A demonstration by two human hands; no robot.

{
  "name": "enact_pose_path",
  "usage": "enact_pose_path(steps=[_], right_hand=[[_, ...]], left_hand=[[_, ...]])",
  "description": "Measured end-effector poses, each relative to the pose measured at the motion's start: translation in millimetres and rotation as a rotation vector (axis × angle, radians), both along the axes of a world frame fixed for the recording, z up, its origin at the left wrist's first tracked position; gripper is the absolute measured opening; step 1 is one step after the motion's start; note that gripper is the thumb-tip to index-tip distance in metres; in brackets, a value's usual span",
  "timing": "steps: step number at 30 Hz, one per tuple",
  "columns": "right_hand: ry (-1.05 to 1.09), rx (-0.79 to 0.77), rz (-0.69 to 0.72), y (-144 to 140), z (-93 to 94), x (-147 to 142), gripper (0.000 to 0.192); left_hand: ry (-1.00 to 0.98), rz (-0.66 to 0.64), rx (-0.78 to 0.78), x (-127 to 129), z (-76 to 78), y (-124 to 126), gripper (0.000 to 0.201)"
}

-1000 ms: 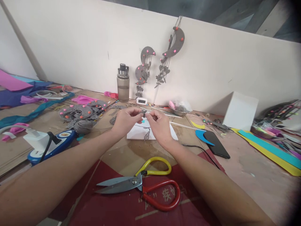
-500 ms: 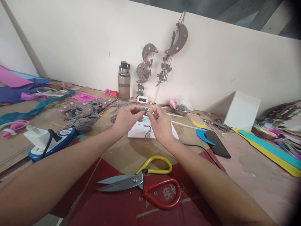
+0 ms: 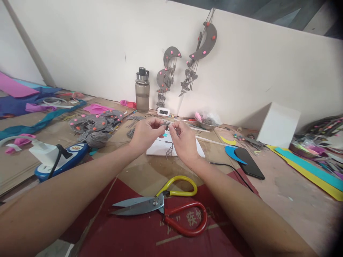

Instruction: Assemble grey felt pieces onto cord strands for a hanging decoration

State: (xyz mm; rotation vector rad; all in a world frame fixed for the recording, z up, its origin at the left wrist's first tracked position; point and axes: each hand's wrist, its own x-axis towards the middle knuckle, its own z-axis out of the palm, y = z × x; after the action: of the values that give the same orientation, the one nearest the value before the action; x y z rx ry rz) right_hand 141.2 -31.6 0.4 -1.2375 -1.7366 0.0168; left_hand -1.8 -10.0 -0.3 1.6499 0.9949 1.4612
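My left hand (image 3: 148, 135) and my right hand (image 3: 184, 142) meet above a white sheet (image 3: 155, 149). Between their fingertips both pinch a small grey felt piece (image 3: 166, 125), mostly covered by the fingers; its exact shape is hidden. Grey yarn (image 3: 169, 151) trails below onto the white sheet. A small turquoise piece (image 3: 165, 135) shows just under my left fingers. Nearer to me, scissors (image 3: 155, 203) with one yellow and one red handle lie on red-printed cardboard, blades parted and pointing left.
A bottle (image 3: 142, 91) and a small digital clock (image 3: 163, 112) stand by the wall, where grey moon-shaped hangings (image 3: 210, 43) hang. At left are a grey yarn ball (image 3: 95, 138) and a blue power strip (image 3: 63, 162). A phone (image 3: 249, 164) with a blue crescent (image 3: 234, 154) lies right.
The whole view has shifted slightly, with things sitting a little further right and up. Both hands keep their pinch on the grey piece, with only small finger movement.
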Motion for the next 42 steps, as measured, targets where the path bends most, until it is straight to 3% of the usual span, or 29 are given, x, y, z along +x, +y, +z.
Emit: enact_pose_path(steps=[8, 17, 27, 30, 34, 42], right_hand=[[0.062, -0.021, 0.030, -2.1, -0.1, -5.6, 0.015], [0.394, -0.235, 0.096, 3.5, 0.7, -7.8, 0.022], [0.669, -0.299, 0.239, 12.8, -7.3, -7.1, 0.014], [0.637, -0.324, 0.197, 15.7, -7.4, -2.4, 0.011], [0.509, -0.355, 0.135, 18.0, -6.9, 4.5, 0.011], [0.089, -0.220, 0.028, 7.5, -2.6, 4.5, 0.009]], left_hand=[[-0.024, 0.004, -0.034, 1.0, 1.3, -1.7, 0.010], [-0.166, -0.036, -0.115, 6.8, -5.3, 0.8, 0.013], [-0.251, -0.216, -0.233, 9.0, -4.2, -3.0, 0.015], [-0.172, -0.247, -0.261, 6.4, -1.4, -0.8, 0.015], [0.051, -0.175, -0.231, -0.3, 7.8, 1.5, 0.013], [0.369, -0.108, -0.123, -7.6, 18.0, -0.3, 0.015]])
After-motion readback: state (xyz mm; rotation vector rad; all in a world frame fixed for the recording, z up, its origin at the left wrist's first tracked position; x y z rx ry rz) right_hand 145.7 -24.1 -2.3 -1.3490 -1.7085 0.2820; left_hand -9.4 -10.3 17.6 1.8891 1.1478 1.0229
